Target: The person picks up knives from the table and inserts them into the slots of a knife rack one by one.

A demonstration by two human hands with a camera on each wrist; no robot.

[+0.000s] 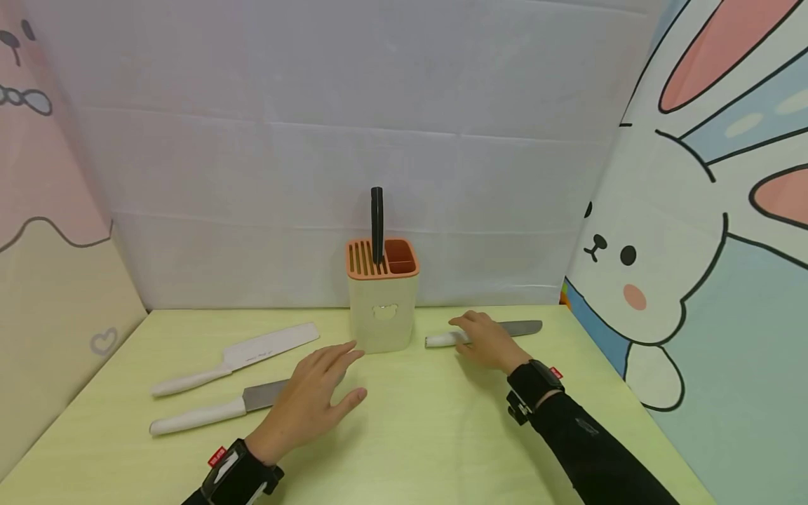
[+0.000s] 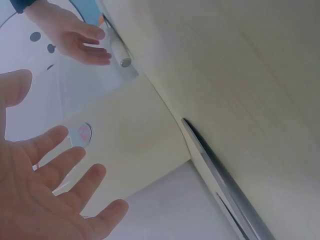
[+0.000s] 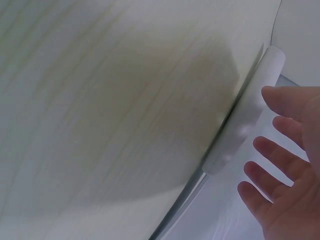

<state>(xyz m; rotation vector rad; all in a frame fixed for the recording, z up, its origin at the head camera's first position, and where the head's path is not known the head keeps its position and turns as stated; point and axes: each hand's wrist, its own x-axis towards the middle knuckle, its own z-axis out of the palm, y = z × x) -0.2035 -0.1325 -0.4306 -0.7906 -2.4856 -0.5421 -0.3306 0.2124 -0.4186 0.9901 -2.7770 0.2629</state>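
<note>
My right hand [image 1: 487, 344] is over a white-handled knife [image 1: 447, 339] to the right of the knife block, its fingers spread around the handle without closing on it. In the right wrist view, the white handle [image 3: 245, 112] lies beside my thumb and loosely bent fingers. My left hand [image 1: 308, 401] hovers in front of the block with fingers apart, holding nothing. Partly behind it lies a second white-handled knife [image 1: 198, 419]. Farther back on the left is a cleaver [image 1: 271, 347] with a broad pale blade. The cream knife block [image 1: 381, 319] has an orange slotted top.
A black handle [image 1: 377, 224] stands upright in one of the block's slots. The pale wood-grain table [image 1: 404, 449] meets a white sheet [image 1: 315, 175] behind. Cartoon-printed panels [image 1: 726, 337] flank it on both sides.
</note>
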